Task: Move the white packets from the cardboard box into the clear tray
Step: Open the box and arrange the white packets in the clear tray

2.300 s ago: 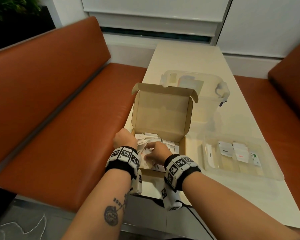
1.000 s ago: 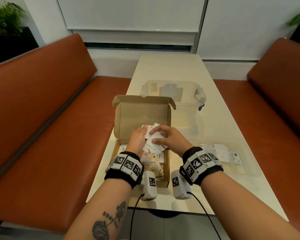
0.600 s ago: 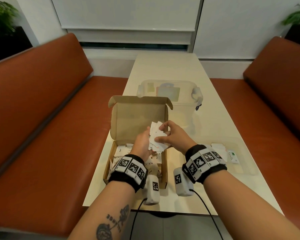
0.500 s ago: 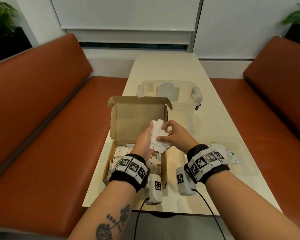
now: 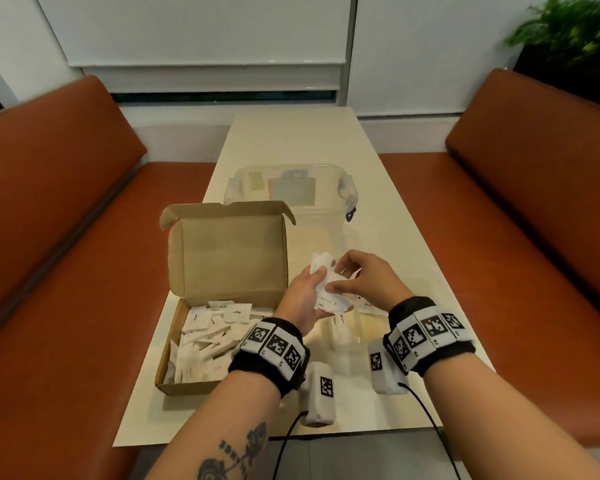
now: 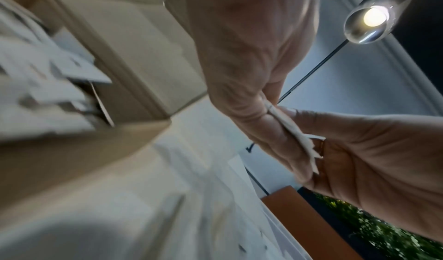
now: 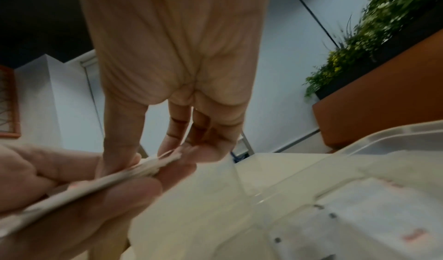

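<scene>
The open cardboard box (image 5: pixel 227 258) stands on the table's left side, with several white packets (image 5: pixel 208 336) loose inside. Just right of the box, both hands hold a stack of white packets (image 5: pixel 323 287) in the air above the clear tray (image 5: pixel 349 337). My left hand (image 5: pixel 317 277) grips the stack from below and behind. My right hand (image 5: pixel 335 278) pinches its upper edge with thumb and fingers. The right wrist view shows that pinch on the stack (image 7: pixel 148 166), and the tray (image 7: pixel 335 169) holding packets (image 7: pixel 383 216). My arms hide most of the tray in the head view.
A clear lidded container (image 5: pixel 291 188) stands behind the box. The cream table (image 5: pixel 302 140) runs on beyond it. Orange benches (image 5: pixel 66 237) flank both sides. Wrist cables hang over the near table edge.
Both hands lifted a stack of packets out of the box and carried it right, from in front of the lid to over the tray.
</scene>
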The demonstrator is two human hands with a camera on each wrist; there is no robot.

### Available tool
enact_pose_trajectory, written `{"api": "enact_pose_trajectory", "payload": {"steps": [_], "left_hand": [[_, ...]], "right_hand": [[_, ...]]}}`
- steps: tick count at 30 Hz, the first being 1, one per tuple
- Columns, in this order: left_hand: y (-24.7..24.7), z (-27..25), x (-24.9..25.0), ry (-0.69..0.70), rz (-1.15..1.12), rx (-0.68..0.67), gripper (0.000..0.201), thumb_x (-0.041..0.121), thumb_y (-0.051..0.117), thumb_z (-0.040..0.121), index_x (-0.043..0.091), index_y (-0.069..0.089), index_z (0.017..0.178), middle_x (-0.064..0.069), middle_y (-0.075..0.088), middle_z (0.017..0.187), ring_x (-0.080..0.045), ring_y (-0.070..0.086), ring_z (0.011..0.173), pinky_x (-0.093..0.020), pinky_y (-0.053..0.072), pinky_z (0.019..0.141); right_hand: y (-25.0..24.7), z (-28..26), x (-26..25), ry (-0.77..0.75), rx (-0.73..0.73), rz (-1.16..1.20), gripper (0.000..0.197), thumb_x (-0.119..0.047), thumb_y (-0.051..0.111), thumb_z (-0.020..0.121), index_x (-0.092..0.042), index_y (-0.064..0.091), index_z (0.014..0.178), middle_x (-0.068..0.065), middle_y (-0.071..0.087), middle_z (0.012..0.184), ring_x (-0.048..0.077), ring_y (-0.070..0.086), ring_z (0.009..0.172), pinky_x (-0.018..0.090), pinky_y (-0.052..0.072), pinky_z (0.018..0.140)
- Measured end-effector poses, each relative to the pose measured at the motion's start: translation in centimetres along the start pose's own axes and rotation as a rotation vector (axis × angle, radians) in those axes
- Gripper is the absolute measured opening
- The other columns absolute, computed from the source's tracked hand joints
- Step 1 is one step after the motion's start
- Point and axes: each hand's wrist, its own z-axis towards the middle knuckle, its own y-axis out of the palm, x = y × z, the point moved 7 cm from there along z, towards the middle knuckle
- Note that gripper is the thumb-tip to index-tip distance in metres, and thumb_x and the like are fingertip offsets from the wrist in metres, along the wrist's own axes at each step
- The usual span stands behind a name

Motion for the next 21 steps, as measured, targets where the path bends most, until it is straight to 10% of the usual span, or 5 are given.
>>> {"api": "enact_pose_trajectory", "payload": {"steps": [6,14,18,21], "left_hand": [[4.1,1.6,-1.7,0.016,0.037,-0.038,0.030,0.018,0.034,0.103,0.024,0.045,0.131,-0.002,0.062,0.103,-0.016,0.066,0.080,-0.027,0.057,0.056],[7.1,3.1,-3.0,0.023,-0.066,0.033,0.031,0.015,0.033,0.103,0.017,0.043,0.133,-0.012,0.059,0.103,-0.025,0.061,0.075,-0.021,0.049,0.043],[7.7,3.3,-3.4,0.049,-0.068,0.057,0.032,0.015,0.033,0.103,0.016,0.042,0.133,-0.011,0.060,0.101,-0.025,0.061,0.077,-0.025,0.050,0.051],[7.7,3.3,-3.5,0.052,-0.089,0.086,0.034,0.014,0.033,0.103,0.012,0.040,0.136,-0.016,0.059,0.113,-0.027,0.061,0.085,-0.035,0.048,0.069]], "right_hand": [[-2.4,-0.9,4.8,0.220,0.005,0.168,0.034,-0.019,0.082,0.072,-0.009,0.054,0.090,0.006,0.057,0.076,0.010,0.059,0.038,0.019,0.045,0.037],[-4.7,-0.7,7.3,0.262,-0.011,0.246,0.031,-0.007,0.079,0.073,-0.002,0.065,0.101,0.000,0.054,0.083,0.009,0.058,0.067,0.015,0.049,0.046],[-4.8,-0.4,7.5,0.260,-0.055,0.263,0.034,-0.002,0.076,0.074,-0.004,0.067,0.106,0.002,0.057,0.090,0.018,0.062,0.080,0.027,0.057,0.066],[-4.8,-0.4,7.8,0.290,-0.037,0.337,0.032,0.001,0.075,0.074,0.000,0.066,0.105,-0.001,0.060,0.078,0.012,0.062,0.067,0.017,0.052,0.054]]}}
